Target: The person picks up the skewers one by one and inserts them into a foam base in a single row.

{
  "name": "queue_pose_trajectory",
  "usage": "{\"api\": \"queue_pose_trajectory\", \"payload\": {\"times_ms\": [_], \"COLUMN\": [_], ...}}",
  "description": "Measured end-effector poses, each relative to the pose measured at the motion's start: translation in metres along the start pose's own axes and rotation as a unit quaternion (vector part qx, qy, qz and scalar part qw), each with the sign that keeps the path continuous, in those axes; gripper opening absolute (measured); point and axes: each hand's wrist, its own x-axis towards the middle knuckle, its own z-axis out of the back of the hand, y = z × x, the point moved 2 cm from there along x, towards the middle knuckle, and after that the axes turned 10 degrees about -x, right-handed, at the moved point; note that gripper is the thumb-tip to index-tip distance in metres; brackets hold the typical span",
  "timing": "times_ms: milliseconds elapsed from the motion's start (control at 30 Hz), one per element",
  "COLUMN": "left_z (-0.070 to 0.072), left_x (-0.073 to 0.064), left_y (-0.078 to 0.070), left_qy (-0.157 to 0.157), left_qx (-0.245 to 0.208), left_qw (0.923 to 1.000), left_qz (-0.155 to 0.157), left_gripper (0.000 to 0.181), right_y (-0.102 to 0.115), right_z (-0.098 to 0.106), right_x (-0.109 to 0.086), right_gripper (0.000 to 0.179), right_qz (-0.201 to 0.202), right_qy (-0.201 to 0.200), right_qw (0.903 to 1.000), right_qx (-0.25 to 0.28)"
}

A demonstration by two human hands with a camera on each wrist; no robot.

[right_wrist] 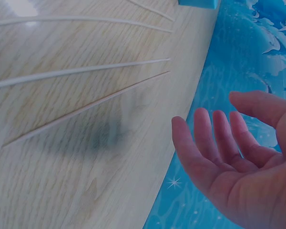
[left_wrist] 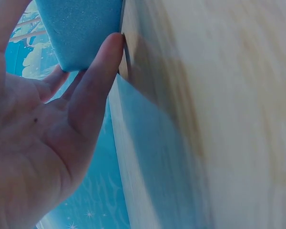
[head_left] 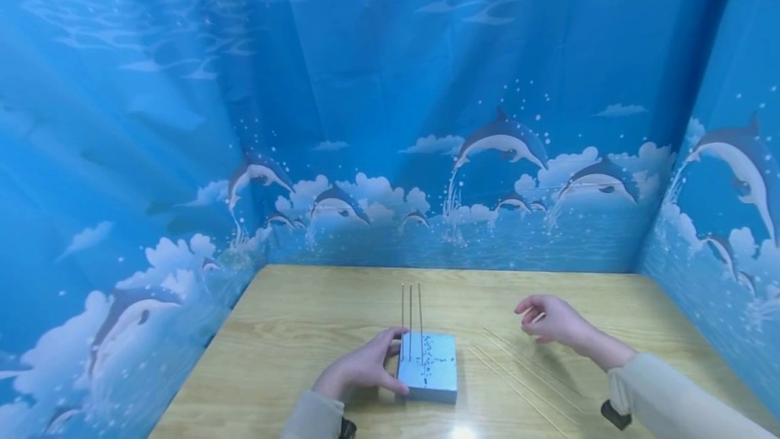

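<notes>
A light blue foam block (head_left: 437, 374) with many small holes in its top lies on the wooden table. Three thin sticks (head_left: 411, 320) stand upright in its left part. My left hand (head_left: 368, 362) holds the block from the left, the thumb at its near corner and the fingers along the far side; in the left wrist view the thumb (left_wrist: 97, 78) presses the block's side. To the right, my right hand (head_left: 557, 320) hovers over the table with loosely bent fingers and nothing in them. Several thin sticks (right_wrist: 81, 71) lie on the table near it.
The table (head_left: 292, 303) meets a blue dolphin-print curtain (head_left: 378, 154) at its back edge, and more of the curtain hangs on both sides. The loose sticks lie slantwise between the block and my right forearm. A bright reflection shows at the near edge.
</notes>
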Motion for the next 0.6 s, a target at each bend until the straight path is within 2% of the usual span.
{"api": "queue_pose_trajectory", "payload": {"times_ms": [133,400,600], "left_z": [0.001,0.001,0.0], "left_x": [0.0,-0.001,-0.001], "left_y": [0.0,-0.002,-0.001], "left_qy": [0.001,-0.003,0.0], "left_qx": [-0.005,-0.009,-0.003], "left_qw": [1.0,0.9999,1.0], "left_qz": [0.0,0.006,0.001], "left_gripper": [0.111,0.111,0.111], "right_y": [-0.002,-0.006,-0.012], "right_z": [0.0,-0.009,-0.014], "right_x": [0.001,0.001,0.001], "right_gripper": [0.036,0.032,0.03], "right_qz": [-0.01,-0.038,-0.04], "right_qy": [0.001,0.01,0.017], "right_qw": [0.9999,0.9986,0.9979], "right_qx": [0.001,-0.034,-0.048]}}
